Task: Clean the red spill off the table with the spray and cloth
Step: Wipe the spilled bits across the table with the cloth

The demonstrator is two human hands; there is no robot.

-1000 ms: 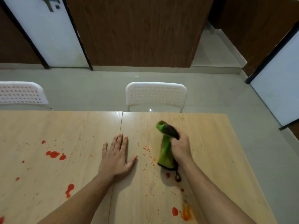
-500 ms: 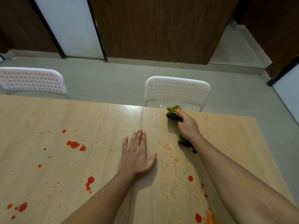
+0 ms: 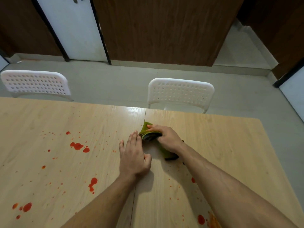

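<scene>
A green cloth with a dark edge [image 3: 145, 131] lies bunched on the light wooden table [image 3: 230, 145], near the seam at its middle. My right hand [image 3: 166, 137] grips the cloth and presses it against the table. My left hand [image 3: 134, 155] rests flat on the table just left of the cloth, fingers straight, thumb tucked in. Red spill drops [image 3: 77, 145] are scattered over the left half, with a larger blot [image 3: 92, 183] nearer me and more red spots [image 3: 201, 219] by my right forearm. No spray bottle is in view.
Two white perforated chairs stand at the table's far edge, one at the left [image 3: 35, 83] and one at the middle [image 3: 180, 93]. Beyond them is grey floor, brown wall panels and a white door [image 3: 72, 27].
My right hand has dragged the cloth left and towards me, across the small red specks near the seam, which are now gone. My left hand has stayed on the table, its thumb now tucked.
</scene>
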